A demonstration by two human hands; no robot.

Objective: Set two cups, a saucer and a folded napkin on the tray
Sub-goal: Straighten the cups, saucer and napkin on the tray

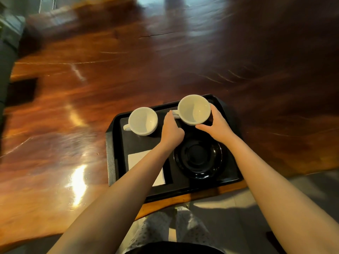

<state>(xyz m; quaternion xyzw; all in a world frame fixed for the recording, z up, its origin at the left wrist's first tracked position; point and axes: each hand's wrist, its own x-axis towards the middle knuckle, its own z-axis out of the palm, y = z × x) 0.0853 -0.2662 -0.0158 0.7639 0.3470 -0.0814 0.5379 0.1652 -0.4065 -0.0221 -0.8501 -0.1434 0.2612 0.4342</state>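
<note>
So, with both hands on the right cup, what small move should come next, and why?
Probably release the right cup: it looks already set on the tray, as are the left cup, saucer and napkin. Left hand is at its handle, right hand on its side.

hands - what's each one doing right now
Left hand: closed on the handle of the right cup.
Right hand: holding that cup's side.

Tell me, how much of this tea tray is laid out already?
Nearly all. On the black rectangular tray already sit one white ceramic cup, the glossy black saucer and the white folded napkin. In hand: the second white cup, held by the left hand at its handle and the right hand around its side. Left: letting it go.
</note>
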